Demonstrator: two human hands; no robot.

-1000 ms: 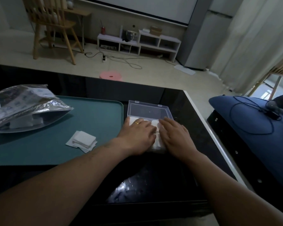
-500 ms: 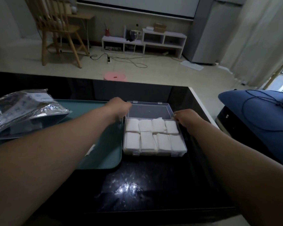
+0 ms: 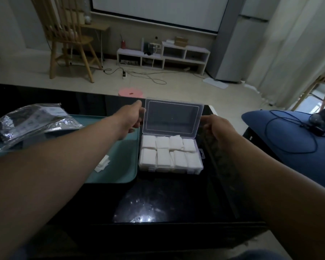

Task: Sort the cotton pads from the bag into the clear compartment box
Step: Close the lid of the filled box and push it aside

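Filled box, lid about to close

The clear compartment box [image 3: 171, 168] sits on the black table, its cells packed with cotton pads [image 3: 163, 156]; a few loose pads [image 3: 102, 163] lie on the teal tray [image 3: 120, 173] beside it. Behind, the left hand [image 3: 129, 119] and right hand [image 3: 216, 126] each pinch a side edge of the upright lid [image 3: 172, 117]. The next move is probably to fold it down evenly, without snagging any pads. The foil bag [image 3: 32, 121] lies far left.

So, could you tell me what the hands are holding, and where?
Both hold the upright clear lid: left hand at its left edge, right hand at its right edge.
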